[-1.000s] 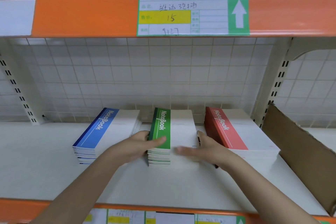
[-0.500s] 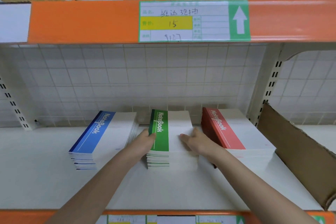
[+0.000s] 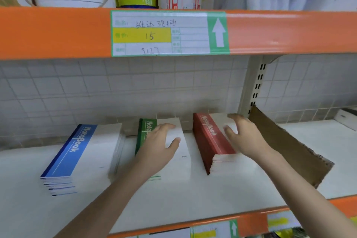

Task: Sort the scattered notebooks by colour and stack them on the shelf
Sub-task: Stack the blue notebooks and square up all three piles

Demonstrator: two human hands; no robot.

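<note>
Our stack of red-spined white paper notebooks (image 3: 212, 141) sits rightmost on the white shelf board (image 3: 241, 189), beside green (image 3: 173, 152) and blue (image 3: 81, 152) stacks. Our right hand (image 3: 243, 137) hovers spread over it, holding nothing; our left hand (image 3: 160, 141) rests flat on green. We should square red's edges gently.

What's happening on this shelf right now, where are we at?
A person is tidying three notebook stacks on the white shelf. The left hand rests flat on the green stack in the middle. The right hand is over the red stack, fingers spread and loosely curved, gripping nothing that I can see. The blue stack sits untouched on the left. The colours already look separated, and a cardboard sheet leans beside the red stack.
</note>
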